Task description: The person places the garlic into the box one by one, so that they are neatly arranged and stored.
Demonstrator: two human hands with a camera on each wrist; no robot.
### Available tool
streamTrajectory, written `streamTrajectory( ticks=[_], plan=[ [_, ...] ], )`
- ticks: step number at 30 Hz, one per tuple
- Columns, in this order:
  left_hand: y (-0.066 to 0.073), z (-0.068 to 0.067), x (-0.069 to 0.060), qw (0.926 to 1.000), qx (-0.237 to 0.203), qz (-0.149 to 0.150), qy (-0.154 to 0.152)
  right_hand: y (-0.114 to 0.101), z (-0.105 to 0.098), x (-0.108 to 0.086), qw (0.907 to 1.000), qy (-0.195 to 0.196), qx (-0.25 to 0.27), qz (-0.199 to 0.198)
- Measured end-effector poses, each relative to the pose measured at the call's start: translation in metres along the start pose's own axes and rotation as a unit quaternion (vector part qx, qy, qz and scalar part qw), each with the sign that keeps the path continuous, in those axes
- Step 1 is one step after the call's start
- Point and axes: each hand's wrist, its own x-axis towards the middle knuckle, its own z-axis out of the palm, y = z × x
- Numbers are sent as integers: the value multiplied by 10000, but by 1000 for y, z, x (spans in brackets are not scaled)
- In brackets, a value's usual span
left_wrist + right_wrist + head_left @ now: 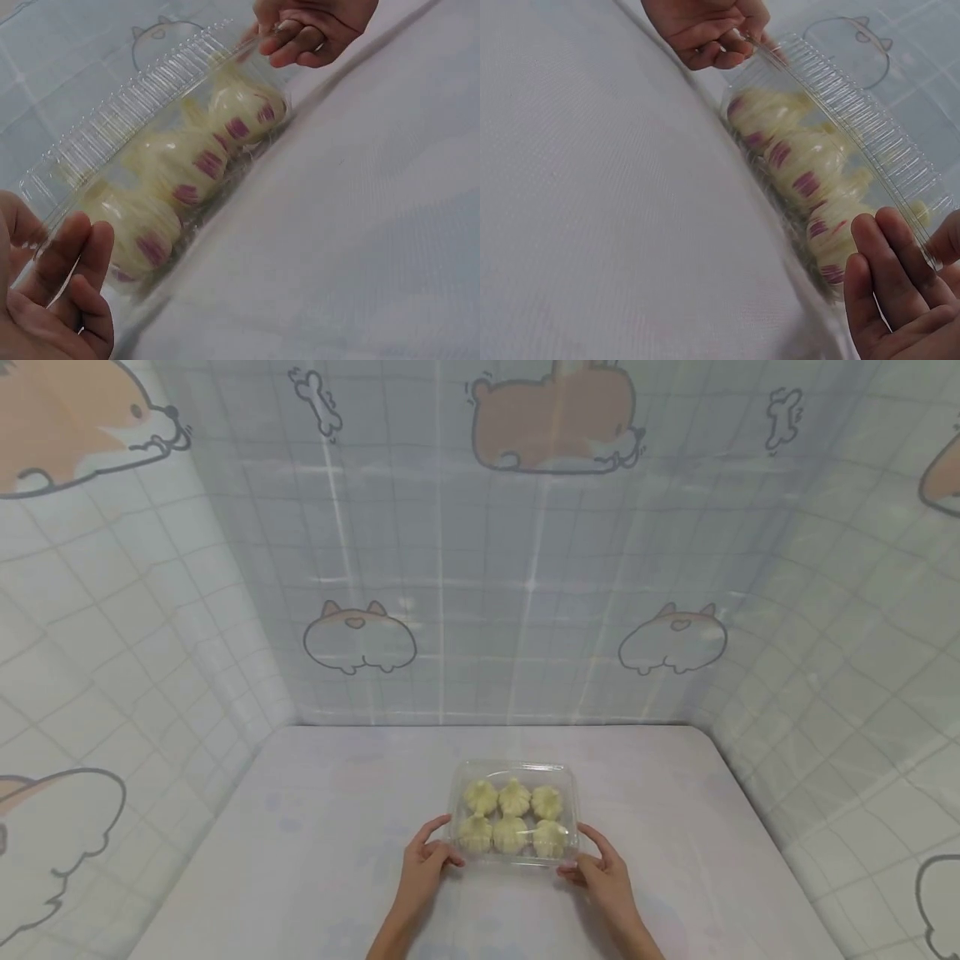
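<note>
On the table, a clear plastic clamshell box [516, 862] with its lid down holds several pale yellow garlic bulbs [513, 796]. In the left wrist view, purple patches mark the bulbs' lower sides. My left hand [424, 865] pinches the box's rim at the near left corner, fingers below the edge. At the near right corner, my right hand [606, 870] pinches the same rim in a like way. The right wrist view shows the fingers [889, 262] of my right hand under the rim. Whether the box's base touches the table is hard to tell.
A pale cloth covers the table [322, 827]. Behind it hangs a grid-patterned curtain [487, 552] with cartoon dogs, and similar curtains stand close along the left and right sides.
</note>
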Motion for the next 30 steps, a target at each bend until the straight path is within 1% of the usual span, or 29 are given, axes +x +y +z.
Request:
streamTrajectory(
  ticks=[2, 6, 9, 13, 17, 21, 24, 27, 28, 30],
  plan=[
    [0, 0, 0, 10000, -34, -39, -7, -1, 0, 0, 10000, 12, -27, 4],
    [2, 1, -1, 10000, -7, -8, 71, -2, 1, 1, 9999, -23, -100, 17],
    [2, 1, 0, 9999, 68, 38, 71, -2, 0, 0, 10000, -31, -55, 38],
    [2, -2, 1, 9997, 226, -4, 48, -4, -1, -1, 10000, -4, -76, 14],
    [2, -5, 2, 9991, 426, 6, 61, -7, -2, -2, 9988, 122, -458, -127],
    [6, -7, 2, 9967, 785, 119, 191, -11, -6, -1, 9947, 425, -884, -315],
    [16, -11, 0, 9938, 1050, 170, 310, -16, -12, 2, 9901, 593, -1181, -474],
    [32, -18, -1, 9912, 1243, 355, 281, -23, -22, 6, 9832, 534, -1590, -720],
    [38, -21, 0, 9901, 1303, 450, 248, -26, -27, 8, 9794, 491, -1772, -837],
    [48, -28, 1, 9867, 1482, 623, 222, -35, -34, 11, 9685, 435, -2188, -1104]
  ],
)
